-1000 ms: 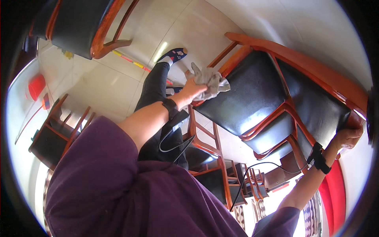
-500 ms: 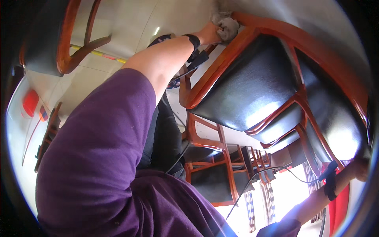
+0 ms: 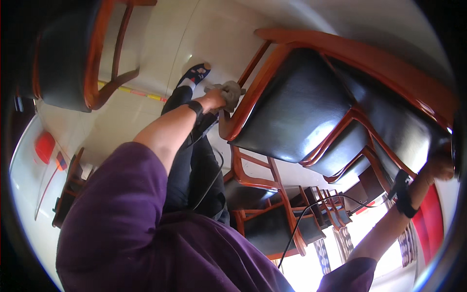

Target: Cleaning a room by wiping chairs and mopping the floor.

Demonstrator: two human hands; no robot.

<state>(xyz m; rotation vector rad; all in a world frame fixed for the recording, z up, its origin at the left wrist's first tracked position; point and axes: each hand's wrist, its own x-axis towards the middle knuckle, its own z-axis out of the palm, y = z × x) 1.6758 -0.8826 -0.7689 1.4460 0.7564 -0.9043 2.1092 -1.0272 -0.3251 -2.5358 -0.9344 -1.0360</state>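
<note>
The left hand (image 3: 212, 100) is closed around the cloth (image 3: 232, 96), bunched beyond its fingers. Just right of that grip is the near chair (image 3: 297, 109); the cloth sits by the near end of its thin side rail (image 3: 252, 65), but whether it touches I cannot tell. Half a second ago the cloth was up at the chair's far corner; it has since come back toward the body, so the wiping, as I judge it, is now lower on the frame. Well right of the grip, the right hand (image 3: 440, 164) is still at the chair's other end, in shade; I cannot tell whether its fingers are clamped or loose.

Counting outward: one cloth, two hands, two wrist bands (image 3: 196, 109), one shoe (image 3: 196, 73) clearly seen just above and left of the grip. Farther left are one striped strip (image 3: 138, 93) on the floor (image 3: 160, 41), one chair at upper left (image 3: 70, 53), one red object (image 3: 44, 147) and one chair at lower left (image 3: 73, 187). Below and right, one chair (image 3: 265, 226) stands nearest, with several behind, overlapping too much to count
</note>
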